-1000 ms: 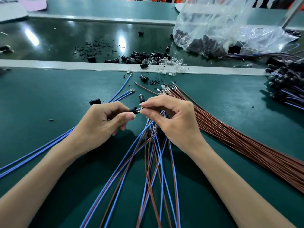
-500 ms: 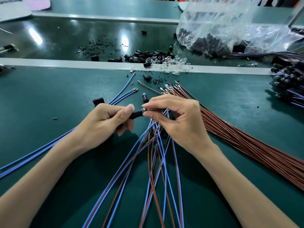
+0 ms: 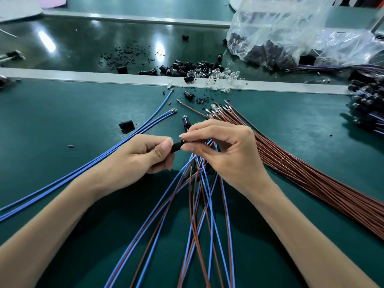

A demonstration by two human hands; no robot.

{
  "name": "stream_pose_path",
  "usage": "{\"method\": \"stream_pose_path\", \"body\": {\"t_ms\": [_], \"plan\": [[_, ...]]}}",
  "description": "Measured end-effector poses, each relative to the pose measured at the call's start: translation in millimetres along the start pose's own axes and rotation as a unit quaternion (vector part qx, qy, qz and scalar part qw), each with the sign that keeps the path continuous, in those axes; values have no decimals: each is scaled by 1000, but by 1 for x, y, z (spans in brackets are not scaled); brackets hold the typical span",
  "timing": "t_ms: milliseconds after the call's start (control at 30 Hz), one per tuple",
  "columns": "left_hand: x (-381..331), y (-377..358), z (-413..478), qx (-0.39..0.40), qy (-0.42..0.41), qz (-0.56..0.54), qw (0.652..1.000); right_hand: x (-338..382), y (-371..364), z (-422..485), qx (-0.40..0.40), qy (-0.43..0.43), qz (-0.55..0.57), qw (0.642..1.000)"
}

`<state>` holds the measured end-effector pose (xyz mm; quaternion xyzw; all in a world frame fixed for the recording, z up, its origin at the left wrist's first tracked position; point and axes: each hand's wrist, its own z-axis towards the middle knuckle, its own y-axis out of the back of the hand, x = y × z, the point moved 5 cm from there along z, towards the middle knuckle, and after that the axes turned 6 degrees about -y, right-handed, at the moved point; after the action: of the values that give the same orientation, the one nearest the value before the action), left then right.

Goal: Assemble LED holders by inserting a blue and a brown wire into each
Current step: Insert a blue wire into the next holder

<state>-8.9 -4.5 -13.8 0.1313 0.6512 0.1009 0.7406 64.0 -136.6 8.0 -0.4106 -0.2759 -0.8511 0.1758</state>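
Both bare forearms enter from the lower corners and converge over the middle of the worktop. The left hand [image 3: 143, 159] is curled, thumb pressed forward on top of a small black holder [image 3: 176, 146] and fingers folded beneath it. The right hand [image 3: 224, 154] meets it knuckles up, wrist slightly raised; thumb and forefinger pinch the free end of the same holder (whatever else sits between their tips is too small to tell). Its other fingers are loosely bent, and the two hands' fingertips nearly touch.
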Motion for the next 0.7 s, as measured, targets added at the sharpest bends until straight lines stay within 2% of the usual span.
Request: {"method": "stream_pose_path", "body": {"t_ms": [100, 233, 333, 533, 700], "plan": [[-3, -1, 2, 3, -3, -24, 1000, 4, -3, 0, 36, 22, -43, 998], [-3, -7, 0, 60, 1, -42, 997, 6, -14, -2, 70, 72, -118, 988], [-3, -6, -1, 87, -1, -46, 995, 5, -12, -3, 82, 79, -152, 982], [-2, -4, 1, 51, -13, -8, 999, 6, -14, -6, 84, 51, -144, 985], [0, -3, 0, 47, -12, 26, 998, -1, -1, -3, 73, -34, -84, 993]]}}
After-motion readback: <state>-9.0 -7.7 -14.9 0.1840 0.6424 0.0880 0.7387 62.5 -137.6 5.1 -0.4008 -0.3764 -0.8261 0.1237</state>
